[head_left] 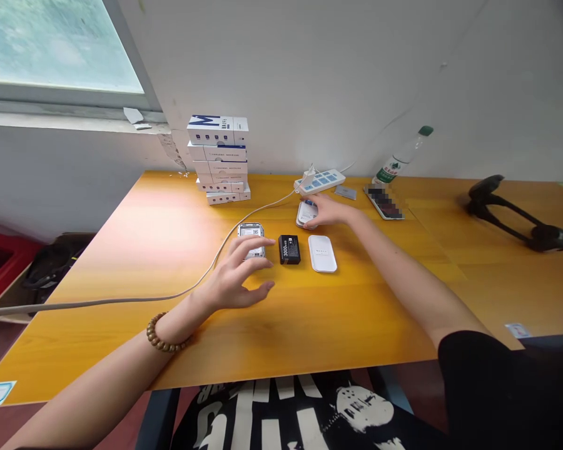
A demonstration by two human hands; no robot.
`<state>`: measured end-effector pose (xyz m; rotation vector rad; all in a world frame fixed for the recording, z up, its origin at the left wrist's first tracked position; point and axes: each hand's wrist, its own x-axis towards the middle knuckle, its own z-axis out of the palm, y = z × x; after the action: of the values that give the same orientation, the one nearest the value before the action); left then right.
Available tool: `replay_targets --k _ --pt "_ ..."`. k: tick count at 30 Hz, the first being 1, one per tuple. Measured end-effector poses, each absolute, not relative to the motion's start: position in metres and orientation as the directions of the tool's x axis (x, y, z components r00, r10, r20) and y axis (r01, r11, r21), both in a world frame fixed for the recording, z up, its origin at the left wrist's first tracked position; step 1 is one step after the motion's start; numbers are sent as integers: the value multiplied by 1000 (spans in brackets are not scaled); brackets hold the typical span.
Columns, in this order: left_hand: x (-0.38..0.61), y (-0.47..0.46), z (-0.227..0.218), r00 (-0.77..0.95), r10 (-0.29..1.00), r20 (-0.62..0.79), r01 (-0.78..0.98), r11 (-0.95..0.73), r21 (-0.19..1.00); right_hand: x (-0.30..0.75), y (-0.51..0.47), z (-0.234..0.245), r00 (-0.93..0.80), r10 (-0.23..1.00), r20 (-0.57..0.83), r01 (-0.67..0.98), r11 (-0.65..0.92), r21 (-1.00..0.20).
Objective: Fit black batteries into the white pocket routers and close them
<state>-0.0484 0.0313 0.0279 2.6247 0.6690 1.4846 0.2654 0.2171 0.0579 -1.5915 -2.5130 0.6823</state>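
My left hand (237,275) is open above the table, fingers spread. It partly covers a small white electronic device (251,230) with a label and QR code inside its exposed back. Just right of those fingertips lies a black battery (289,249) marked 3000mAh. A white rounded cover (323,254) lies flat to the right of the battery. Farther back, my right hand (327,210) grips a white rounded flat piece (304,215) by its edges, thumb at the near side. Printing shows on its top; the hand hides the rest, and whether it is one piece or a stack I cannot tell.
White boxes (223,169) are stacked at the back left. A pale cable (211,265) crosses the table to a power strip (321,181). Behind my right arm are a card (346,192), a phone (385,203) and a bottle (398,159). A black stand (516,215) sits far right.
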Motion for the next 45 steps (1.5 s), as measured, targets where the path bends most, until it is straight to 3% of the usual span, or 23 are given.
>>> replay_targets --k 3,6,9,12,16,23,33,39,45 --pt "-35 16 28 364 456 812 248 -888 388 263 167 71 -516 856 -16 684 401 -610" --pt "-25 7 24 273 648 711 133 -758 639 251 102 75 -591 800 102 457 437 -775" --pt "-17 2 19 267 785 560 -13 -578 816 231 48 66 -620 758 203 256 440 -861" --pt "-11 -1 17 332 797 505 -165 -478 863 216 21 56 -617 741 263 127 424 -897" --pt "-13 0 17 348 788 508 -184 -474 861 216 15 58 -649 728 222 133 396 -909" --pt "-21 2 17 317 742 591 222 -664 714 218 2 71 -623 743 244 186 444 -877" --pt "-20 -6 16 317 719 619 348 -695 629 198 -17 59 -523 809 267 190 416 -889" --pt "-19 -6 13 336 676 655 398 -733 552 192 -32 53 -437 871 227 296 377 -878" --pt "-17 -4 10 327 671 665 389 -737 553 189 -40 50 -364 903 228 330 354 -875"
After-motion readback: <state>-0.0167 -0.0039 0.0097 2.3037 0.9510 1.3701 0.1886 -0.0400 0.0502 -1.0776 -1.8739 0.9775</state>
